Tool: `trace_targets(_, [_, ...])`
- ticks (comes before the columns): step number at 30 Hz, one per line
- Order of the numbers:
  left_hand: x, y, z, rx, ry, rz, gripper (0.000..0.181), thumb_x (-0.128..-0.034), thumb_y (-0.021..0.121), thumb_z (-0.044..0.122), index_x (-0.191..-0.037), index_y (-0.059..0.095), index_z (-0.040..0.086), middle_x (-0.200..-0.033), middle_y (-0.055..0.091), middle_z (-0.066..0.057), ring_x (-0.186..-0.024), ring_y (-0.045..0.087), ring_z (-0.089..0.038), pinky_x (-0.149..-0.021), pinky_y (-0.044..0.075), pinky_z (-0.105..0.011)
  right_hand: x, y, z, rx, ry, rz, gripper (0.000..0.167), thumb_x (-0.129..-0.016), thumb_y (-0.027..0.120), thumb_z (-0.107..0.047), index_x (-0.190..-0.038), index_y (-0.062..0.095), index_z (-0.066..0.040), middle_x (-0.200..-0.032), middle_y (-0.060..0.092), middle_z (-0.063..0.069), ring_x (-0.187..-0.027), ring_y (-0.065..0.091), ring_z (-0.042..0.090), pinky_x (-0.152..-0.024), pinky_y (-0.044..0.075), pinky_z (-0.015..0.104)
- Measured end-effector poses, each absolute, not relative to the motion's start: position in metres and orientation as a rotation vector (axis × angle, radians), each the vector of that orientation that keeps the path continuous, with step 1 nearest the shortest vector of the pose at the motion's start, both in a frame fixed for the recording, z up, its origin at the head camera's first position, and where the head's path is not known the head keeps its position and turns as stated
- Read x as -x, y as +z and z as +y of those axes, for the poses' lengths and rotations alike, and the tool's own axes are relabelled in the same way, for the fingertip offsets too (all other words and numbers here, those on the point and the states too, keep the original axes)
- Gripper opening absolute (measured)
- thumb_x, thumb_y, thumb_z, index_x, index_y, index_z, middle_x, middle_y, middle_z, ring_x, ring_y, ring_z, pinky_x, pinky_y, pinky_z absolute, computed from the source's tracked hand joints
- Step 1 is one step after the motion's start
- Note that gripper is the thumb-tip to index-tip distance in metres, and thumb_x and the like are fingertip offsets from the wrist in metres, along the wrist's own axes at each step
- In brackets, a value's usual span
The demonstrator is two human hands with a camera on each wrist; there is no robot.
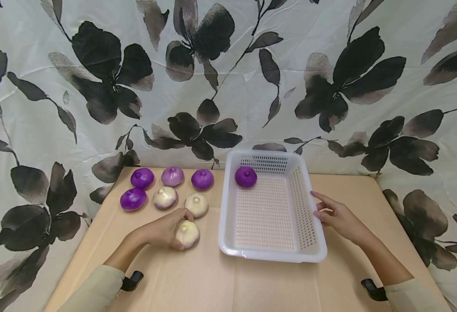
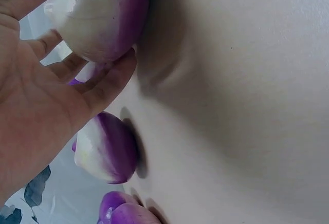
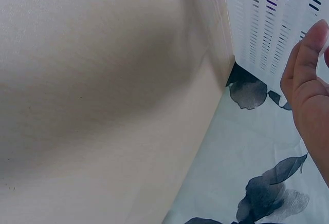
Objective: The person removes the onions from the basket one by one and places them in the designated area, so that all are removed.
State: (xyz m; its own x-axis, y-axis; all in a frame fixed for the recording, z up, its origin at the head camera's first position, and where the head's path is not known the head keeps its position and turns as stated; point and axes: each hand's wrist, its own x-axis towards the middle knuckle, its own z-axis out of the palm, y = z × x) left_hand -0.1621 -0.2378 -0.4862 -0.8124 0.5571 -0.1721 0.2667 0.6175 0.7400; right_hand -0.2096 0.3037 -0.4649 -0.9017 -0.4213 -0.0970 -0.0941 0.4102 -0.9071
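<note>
My left hand [image 1: 168, 229] grips a white-topped turnip [image 1: 187, 234] at the near end of a group, fingers and thumb curled round its sides. In the left wrist view this turnip [image 2: 100, 18] shows a purple underside. Just beyond it sit a second pale turnip [image 1: 196, 205] and a third [image 1: 165, 198]. A white plastic basket [image 1: 272, 255] stands to the right, with one purple turnip [image 1: 245, 177] in its far left corner. With lightly bent fingers, my right hand [image 1: 339, 219] touches the basket's right rim; the exact finger contact is partly hidden.
Several purple turnips, among them one [image 1: 133, 199] at the left, lie towards the back of the tan table [image 1: 267, 286]. A floral cloth [image 1: 267, 86] hangs behind the table edge. Dark wrist devices [image 1: 132, 281] show at both sleeves.
</note>
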Motion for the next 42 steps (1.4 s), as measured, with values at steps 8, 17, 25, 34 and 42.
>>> trace_targets(8, [0.163, -0.488, -0.237, -0.673, 1.004, 2.481, 0.069, -0.0669, 0.089, 0.011, -0.125, 0.052, 0.013, -0.124, 0.054, -0.006, -0.114, 0.053, -0.023, -0.103, 0.045, -0.039, 0.209, -0.464, 0.303, 0.439, -1.488, 2.363, 0.067, -0.103, 0.06, -0.004, -0.16, 0.027, 0.002, -0.117, 0.055, 0.03, -0.093, 0.068, 0.009, -0.074, 0.063, 0.029])
trace_targets(17, [0.164, -0.485, -0.236, -0.697, 0.975, 2.525, 0.065, -0.0679, 0.088, 0.013, -0.123, 0.054, 0.014, -0.123, 0.056, -0.003, -0.114, 0.054, -0.021, -0.102, 0.046, -0.039, 0.209, -0.463, 0.304, 0.44, -1.491, 2.366, 0.067, -0.102, 0.061, -0.005, -0.161, 0.028, 0.001, -0.118, 0.055, 0.03, -0.094, 0.068, 0.009, -0.075, 0.063, 0.029])
trace_targets(25, [0.164, -0.481, -0.237, -0.675, 0.927, 2.552, 0.065, -0.068, 0.089, 0.018, -0.124, 0.056, 0.014, -0.12, 0.057, -0.003, -0.112, 0.054, -0.019, -0.101, 0.047, -0.039, 0.209, -0.462, 0.305, 0.44, -1.488, 2.371, 0.067, -0.102, 0.061, -0.005, -0.161, 0.028, 0.001, -0.119, 0.055, 0.03, -0.095, 0.068, 0.009, -0.076, 0.063, 0.029])
trace_targets(34, [0.164, -0.466, -0.241, -0.694, 0.935, 2.537, 0.065, -0.071, 0.089, 0.02, -0.126, 0.056, 0.009, -0.122, 0.059, -0.012, -0.113, 0.055, -0.027, -0.098, 0.049, -0.052, 0.21, -0.463, 0.304, 0.442, -1.484, 2.376, 0.067, -0.102, 0.061, -0.004, -0.16, 0.028, 0.002, -0.118, 0.055, 0.029, -0.095, 0.068, 0.009, -0.077, 0.063, 0.029])
trace_targets(42, [0.169, -0.43, -0.244, -0.658, 0.896, 2.603, 0.06, -0.0728, 0.091, 0.021, -0.121, 0.057, 0.012, -0.12, 0.059, -0.008, -0.108, 0.058, -0.029, -0.094, 0.051, -0.049, 0.207, -0.464, 0.302, 0.432, -1.484, 2.376, 0.067, -0.102, 0.061, -0.005, -0.16, 0.029, 0.001, -0.118, 0.055, 0.029, -0.095, 0.068, 0.011, -0.077, 0.063, 0.03])
